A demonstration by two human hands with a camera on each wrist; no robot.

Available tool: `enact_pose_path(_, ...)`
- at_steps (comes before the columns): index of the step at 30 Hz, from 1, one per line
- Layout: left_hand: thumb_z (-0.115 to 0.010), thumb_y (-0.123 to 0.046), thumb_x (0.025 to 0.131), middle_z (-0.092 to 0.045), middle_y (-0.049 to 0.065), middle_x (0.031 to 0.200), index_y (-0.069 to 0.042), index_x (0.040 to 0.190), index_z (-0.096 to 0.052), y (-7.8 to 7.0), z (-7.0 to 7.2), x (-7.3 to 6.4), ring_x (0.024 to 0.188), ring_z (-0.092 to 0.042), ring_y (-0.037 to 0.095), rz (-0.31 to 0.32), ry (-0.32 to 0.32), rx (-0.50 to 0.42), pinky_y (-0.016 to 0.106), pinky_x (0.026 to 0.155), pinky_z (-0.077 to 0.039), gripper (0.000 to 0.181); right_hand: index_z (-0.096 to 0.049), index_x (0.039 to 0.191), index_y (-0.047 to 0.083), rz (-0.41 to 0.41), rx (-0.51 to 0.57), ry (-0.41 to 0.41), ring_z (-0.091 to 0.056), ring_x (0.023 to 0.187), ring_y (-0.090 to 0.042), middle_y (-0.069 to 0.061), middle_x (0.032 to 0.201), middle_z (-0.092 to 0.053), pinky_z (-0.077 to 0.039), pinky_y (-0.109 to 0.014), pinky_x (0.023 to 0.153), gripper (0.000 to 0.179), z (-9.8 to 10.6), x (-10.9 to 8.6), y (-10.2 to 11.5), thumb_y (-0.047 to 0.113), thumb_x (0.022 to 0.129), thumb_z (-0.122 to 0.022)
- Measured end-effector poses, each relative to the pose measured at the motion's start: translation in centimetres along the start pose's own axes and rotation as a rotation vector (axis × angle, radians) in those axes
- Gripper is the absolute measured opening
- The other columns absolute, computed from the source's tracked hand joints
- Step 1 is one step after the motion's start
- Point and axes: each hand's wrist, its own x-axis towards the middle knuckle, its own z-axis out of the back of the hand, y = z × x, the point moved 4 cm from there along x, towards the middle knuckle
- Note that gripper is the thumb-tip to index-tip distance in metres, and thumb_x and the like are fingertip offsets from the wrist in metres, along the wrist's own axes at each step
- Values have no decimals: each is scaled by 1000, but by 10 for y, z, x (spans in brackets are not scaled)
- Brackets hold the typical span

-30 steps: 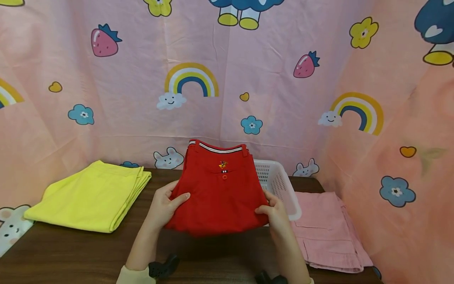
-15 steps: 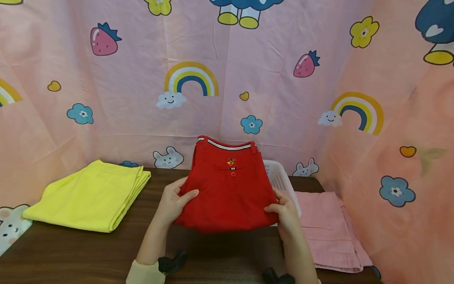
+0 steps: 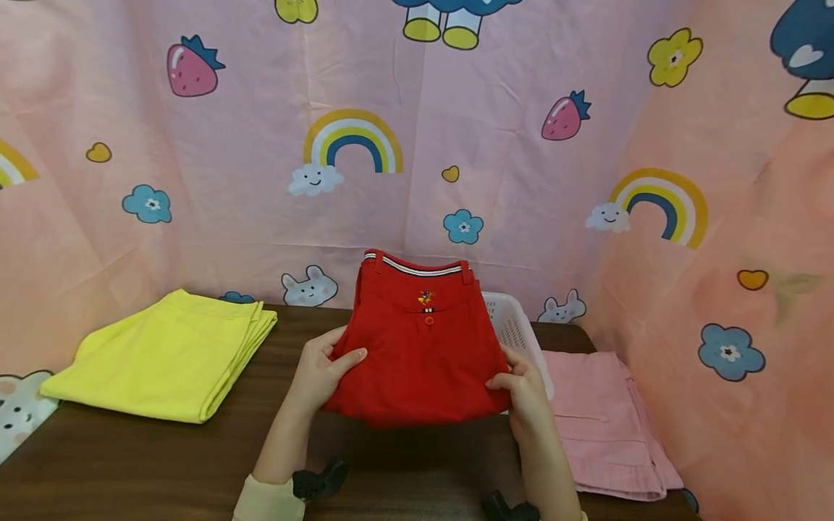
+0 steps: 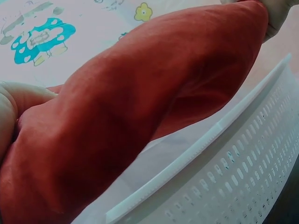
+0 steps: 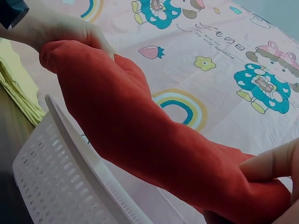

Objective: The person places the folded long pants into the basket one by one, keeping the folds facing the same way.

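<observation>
Folded red pants [image 3: 417,362] with a striped inner waistband, a small embroidered emblem and a buttoned pocket hang between my two hands. My left hand [image 3: 326,369] grips their left side, thumb on the front face. On the opposite side, my right hand [image 3: 521,387] holds the fabric the same way. Both wrist views show the rounded lower fold of the red pants [image 4: 117,107] above the rim of a white perforated basket [image 5: 70,172]. In the head view the pants cover most of that basket [image 3: 515,333].
Folded yellow pants [image 3: 163,362] lie on the dark wooden table [image 3: 163,470] at the left. Folded pink pants [image 3: 606,427] lie at the right, beside the basket. A patterned cloth curtain [image 3: 417,145] closes off the back and the right side.
Both hands first shifted slightly right and up with the red pants, covering more of the basket. Over the last half second they have stayed nearly still, while the head view tilted a little.
</observation>
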Motion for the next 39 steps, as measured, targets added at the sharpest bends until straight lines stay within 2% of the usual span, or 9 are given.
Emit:
enact_pose_path(9,-67,-3,87,-68,17,104,5,120,-62,2,0,2,84,-64,18,-15,21,16,30,74,-53,34,-45,138,-3,-32,-1,2,-50,99,-26,-16,124,-50,-52,-30,73,63,0,-1,-1,-10,75,-53)
enact_pose_path(12,-68,-4,87,-69,12,102,7,119,-61,1,1,1,84,-64,18,-14,23,-22,29,73,-53,35,-43,138,-4,-30,3,7,-50,99,-25,-15,122,-51,-51,-29,74,63,-1,-2,0,-8,77,-53)
enact_pose_path(15,-65,-4,88,-70,6,96,4,117,-63,2,2,-1,82,-64,19,13,35,-126,30,72,-53,30,-43,137,-7,-18,14,15,-53,95,-22,-11,114,-55,-51,-28,73,61,-1,-3,0,-7,76,-53)
enact_pose_path(19,-59,-1,91,-69,3,90,-9,109,-68,6,1,-1,79,-65,17,45,65,-339,30,69,-54,21,-45,133,-9,-20,54,25,-57,85,-19,-7,103,-59,-52,-26,68,58,-1,-4,0,-8,75,-52)
enact_pose_path(22,-53,6,92,-69,2,91,-16,104,-70,7,-2,-1,78,-65,14,22,70,-493,28,68,-54,30,-45,133,-9,-34,90,45,-59,81,-18,-6,101,-60,-53,-26,67,56,-3,-4,-1,-7,77,-51)
enact_pose_path(26,-45,10,91,-69,-1,92,-16,104,-71,6,-7,-2,80,-64,11,-44,73,-650,24,70,-52,39,-44,131,-8,-50,133,91,-61,78,-16,-7,101,-60,-54,-27,68,51,-5,-3,-3,-4,81,-49)
enact_pose_path(32,-40,8,91,-67,-3,97,-16,106,-70,3,-12,-4,87,-61,10,-108,87,-767,23,77,-48,41,-49,122,-3,-111,160,188,-65,76,-16,-6,98,-65,-54,-29,73,34,-4,-2,-10,4,88,-49)
enact_pose_path(37,-38,2,95,-66,-4,99,-18,104,-69,0,-12,-7,90,-59,10,-99,74,-827,23,80,-46,37,-44,123,-2,-168,130,331,-64,84,-15,-5,103,-63,-52,-28,78,33,-6,-3,-16,11,93,-49)
enact_pose_path(39,-38,-1,97,-66,-5,99,-18,103,-68,-2,-12,-10,91,-59,9,-96,76,-855,23,81,-45,35,-43,120,1,-205,107,364,-64,85,-15,-4,103,-62,-52,-28,77,31,-7,-5,-19,15,93,-50)
